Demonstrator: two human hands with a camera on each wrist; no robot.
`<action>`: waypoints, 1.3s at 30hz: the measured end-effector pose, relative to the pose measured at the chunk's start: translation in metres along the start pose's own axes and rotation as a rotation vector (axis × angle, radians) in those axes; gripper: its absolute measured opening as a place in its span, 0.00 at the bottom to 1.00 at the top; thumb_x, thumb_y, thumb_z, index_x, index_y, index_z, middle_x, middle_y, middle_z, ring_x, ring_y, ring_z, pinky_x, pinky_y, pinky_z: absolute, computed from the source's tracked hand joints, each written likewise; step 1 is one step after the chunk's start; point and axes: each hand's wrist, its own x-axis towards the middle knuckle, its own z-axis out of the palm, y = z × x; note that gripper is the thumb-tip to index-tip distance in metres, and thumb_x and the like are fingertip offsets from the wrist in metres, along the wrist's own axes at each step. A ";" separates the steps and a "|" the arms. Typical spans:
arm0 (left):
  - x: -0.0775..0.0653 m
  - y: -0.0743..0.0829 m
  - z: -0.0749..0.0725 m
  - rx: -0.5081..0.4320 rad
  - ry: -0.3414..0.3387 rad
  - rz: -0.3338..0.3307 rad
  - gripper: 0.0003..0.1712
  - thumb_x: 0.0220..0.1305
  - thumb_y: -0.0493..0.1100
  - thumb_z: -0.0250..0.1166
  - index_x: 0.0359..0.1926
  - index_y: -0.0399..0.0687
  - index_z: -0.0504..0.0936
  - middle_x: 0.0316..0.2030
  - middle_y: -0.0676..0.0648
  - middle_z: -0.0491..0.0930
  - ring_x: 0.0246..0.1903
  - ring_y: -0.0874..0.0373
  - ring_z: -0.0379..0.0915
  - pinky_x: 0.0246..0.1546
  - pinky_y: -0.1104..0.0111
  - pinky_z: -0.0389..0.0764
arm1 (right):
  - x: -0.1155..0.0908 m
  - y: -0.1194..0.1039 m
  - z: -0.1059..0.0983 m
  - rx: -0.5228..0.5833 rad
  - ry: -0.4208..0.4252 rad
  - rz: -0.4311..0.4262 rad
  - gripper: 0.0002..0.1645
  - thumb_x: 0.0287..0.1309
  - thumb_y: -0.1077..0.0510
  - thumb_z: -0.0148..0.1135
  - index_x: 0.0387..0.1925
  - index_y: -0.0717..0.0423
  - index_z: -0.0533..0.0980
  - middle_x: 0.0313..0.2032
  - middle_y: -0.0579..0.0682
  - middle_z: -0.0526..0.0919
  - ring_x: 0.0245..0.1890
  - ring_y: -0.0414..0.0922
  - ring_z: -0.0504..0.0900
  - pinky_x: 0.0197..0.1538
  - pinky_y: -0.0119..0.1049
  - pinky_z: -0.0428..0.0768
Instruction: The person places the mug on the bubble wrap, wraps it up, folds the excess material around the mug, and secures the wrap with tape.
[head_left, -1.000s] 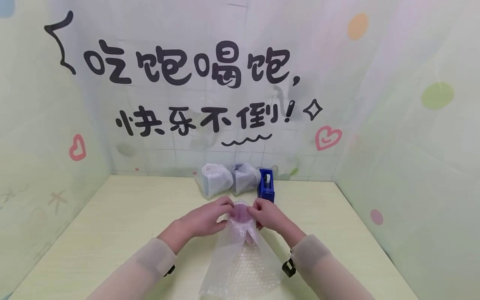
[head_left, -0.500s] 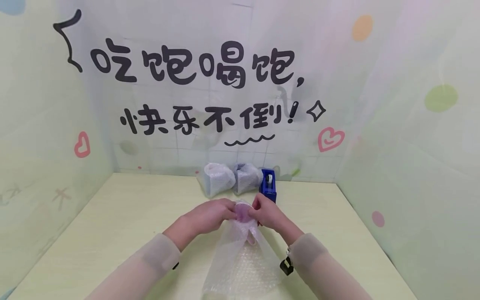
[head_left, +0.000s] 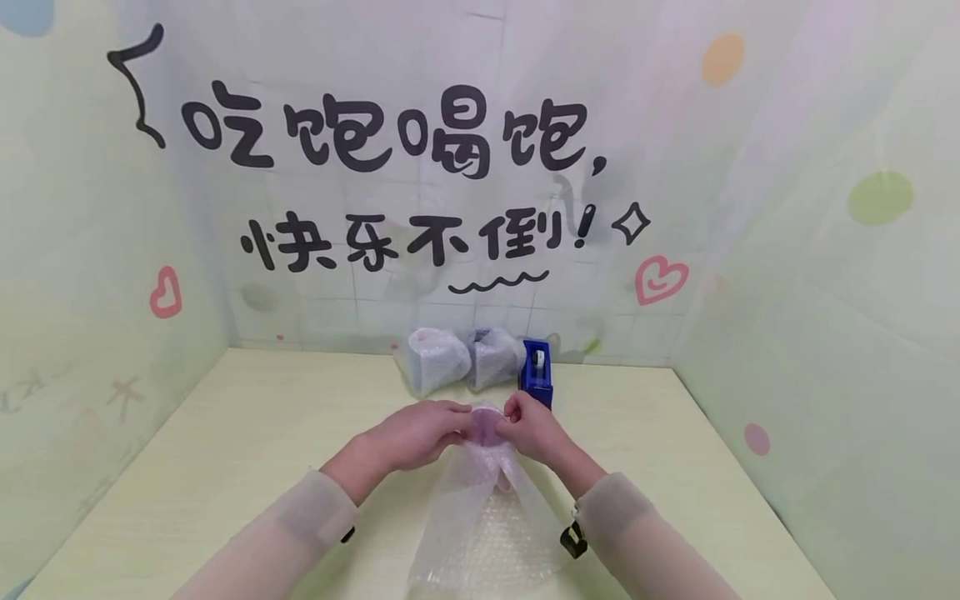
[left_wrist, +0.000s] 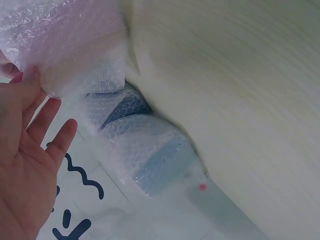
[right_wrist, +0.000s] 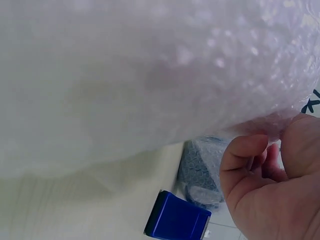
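A pink mug (head_left: pixel 487 426) stands at the middle of the table with its round opening up, and its handle seems to show through the wrap. A sheet of bubble wrap (head_left: pixel 480 533) surrounds it and spreads toward the near edge. My left hand (head_left: pixel 414 436) pinches the wrap at the left of the rim with thumb and forefinger; the other fingers stand apart in the left wrist view. On the right of the rim, my right hand (head_left: pixel 537 428) pinches wrap between thumb and curled forefinger. In the right wrist view the bubble wrap (right_wrist: pixel 165 75) hides the mug.
Behind the mug are two bubble-wrapped bundles, a left one (head_left: pixel 438 362) and a right one (head_left: pixel 493 358). A blue tape dispenser (head_left: pixel 536 372) stands beside them. Printed fabric walls enclose the pale table (head_left: pixel 247 433) at the back and sides.
My left hand's fingers have drawn in against the wrap at the rim. My right hand keeps its pinch with little movement. The head view has shifted slightly.
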 end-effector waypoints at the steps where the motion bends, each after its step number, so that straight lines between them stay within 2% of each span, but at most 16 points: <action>1: 0.000 -0.001 0.000 -0.003 0.010 0.007 0.09 0.76 0.35 0.68 0.52 0.49 0.88 0.52 0.49 0.90 0.52 0.52 0.87 0.56 0.57 0.89 | -0.001 0.000 0.000 0.009 0.002 -0.003 0.10 0.66 0.63 0.69 0.39 0.57 0.73 0.27 0.46 0.74 0.24 0.42 0.73 0.27 0.32 0.73; 5: -0.001 -0.003 0.001 -0.022 0.020 0.011 0.09 0.75 0.35 0.69 0.52 0.47 0.90 0.52 0.48 0.91 0.53 0.50 0.88 0.58 0.56 0.89 | -0.008 -0.002 -0.002 0.045 0.017 -0.015 0.10 0.72 0.57 0.71 0.36 0.57 0.79 0.27 0.47 0.80 0.23 0.41 0.77 0.27 0.34 0.82; 9: -0.002 -0.004 0.001 -0.031 0.035 -0.002 0.08 0.75 0.34 0.70 0.50 0.46 0.90 0.52 0.46 0.91 0.57 0.47 0.88 0.60 0.53 0.88 | -0.020 -0.005 -0.011 0.006 0.026 -0.047 0.12 0.72 0.53 0.72 0.45 0.57 0.82 0.38 0.50 0.89 0.34 0.43 0.87 0.38 0.39 0.89; 12: -0.002 -0.003 0.002 -0.029 0.049 -0.016 0.06 0.74 0.34 0.70 0.47 0.47 0.90 0.49 0.47 0.92 0.57 0.47 0.87 0.61 0.53 0.88 | -0.026 -0.009 -0.017 -0.044 -0.012 -0.068 0.15 0.72 0.54 0.71 0.53 0.57 0.83 0.48 0.52 0.91 0.44 0.46 0.90 0.45 0.41 0.90; 17: -0.004 -0.003 0.004 0.037 0.091 -0.014 0.04 0.73 0.37 0.72 0.43 0.51 0.89 0.40 0.52 0.89 0.50 0.52 0.83 0.55 0.59 0.86 | -0.024 -0.014 -0.023 -0.127 -0.110 -0.168 0.19 0.75 0.56 0.65 0.62 0.60 0.84 0.58 0.57 0.90 0.53 0.52 0.91 0.54 0.45 0.91; 19: -0.005 -0.004 0.005 0.064 0.117 0.002 0.03 0.72 0.38 0.73 0.44 0.50 0.90 0.42 0.50 0.88 0.49 0.52 0.81 0.55 0.58 0.85 | -0.020 -0.014 -0.024 -0.153 -0.140 -0.207 0.21 0.76 0.58 0.63 0.64 0.61 0.83 0.60 0.58 0.89 0.54 0.54 0.91 0.56 0.46 0.90; 21: -0.006 -0.004 0.007 0.069 0.132 -0.001 0.03 0.72 0.39 0.73 0.44 0.49 0.90 0.51 0.46 0.87 0.56 0.48 0.80 0.61 0.54 0.84 | -0.015 -0.014 -0.024 -0.173 -0.166 -0.226 0.22 0.76 0.59 0.61 0.66 0.61 0.82 0.62 0.58 0.88 0.56 0.55 0.90 0.57 0.47 0.90; 23: -0.006 -0.005 0.007 0.031 0.126 -0.029 0.03 0.72 0.39 0.73 0.44 0.50 0.90 0.64 0.40 0.82 0.67 0.40 0.76 0.71 0.46 0.78 | -0.012 -0.014 -0.025 -0.186 -0.178 -0.228 0.22 0.76 0.60 0.61 0.67 0.60 0.82 0.63 0.58 0.88 0.56 0.55 0.90 0.57 0.48 0.90; 26: -0.004 -0.007 0.007 -0.088 0.065 -0.110 0.02 0.74 0.40 0.70 0.41 0.53 0.86 0.79 0.33 0.69 0.81 0.29 0.58 0.81 0.32 0.59 | -0.008 -0.012 -0.026 -0.198 -0.192 -0.230 0.22 0.77 0.59 0.61 0.67 0.58 0.82 0.63 0.58 0.88 0.57 0.55 0.90 0.59 0.50 0.89; 28: -0.002 -0.009 0.005 -0.177 0.007 -0.165 0.04 0.74 0.40 0.68 0.38 0.54 0.83 0.83 0.32 0.63 0.85 0.25 0.47 0.83 0.28 0.47 | -0.008 -0.011 -0.027 -0.196 -0.199 -0.231 0.22 0.77 0.59 0.61 0.67 0.58 0.82 0.64 0.58 0.88 0.57 0.55 0.90 0.59 0.51 0.89; 30: 0.001 -0.010 0.003 -0.248 -0.045 -0.208 0.06 0.73 0.40 0.66 0.36 0.55 0.81 0.83 0.33 0.64 0.85 0.27 0.46 0.83 0.27 0.40 | -0.007 -0.010 -0.027 -0.191 -0.208 -0.240 0.23 0.77 0.58 0.61 0.68 0.58 0.81 0.64 0.58 0.87 0.57 0.55 0.90 0.58 0.49 0.90; 32: 0.004 -0.012 0.002 -0.295 -0.073 -0.233 0.06 0.70 0.40 0.65 0.35 0.56 0.80 0.81 0.34 0.67 0.85 0.29 0.51 0.83 0.27 0.38 | -0.008 -0.008 -0.027 -0.184 -0.210 -0.245 0.23 0.77 0.58 0.61 0.68 0.58 0.81 0.64 0.58 0.87 0.56 0.55 0.90 0.57 0.47 0.90; 36: 0.008 -0.014 0.003 -0.324 -0.070 -0.242 0.05 0.69 0.40 0.66 0.35 0.55 0.82 0.77 0.35 0.74 0.81 0.33 0.63 0.82 0.28 0.49 | -0.007 -0.004 -0.026 -0.171 -0.207 -0.252 0.23 0.78 0.57 0.61 0.68 0.56 0.81 0.64 0.58 0.87 0.56 0.55 0.90 0.55 0.45 0.90; 39: 0.008 -0.013 0.003 -0.327 -0.062 -0.251 0.05 0.70 0.41 0.67 0.35 0.55 0.83 0.77 0.34 0.73 0.80 0.32 0.63 0.81 0.29 0.57 | -0.006 -0.001 -0.026 -0.148 -0.212 -0.240 0.23 0.79 0.56 0.61 0.69 0.54 0.81 0.65 0.56 0.87 0.58 0.55 0.89 0.58 0.48 0.89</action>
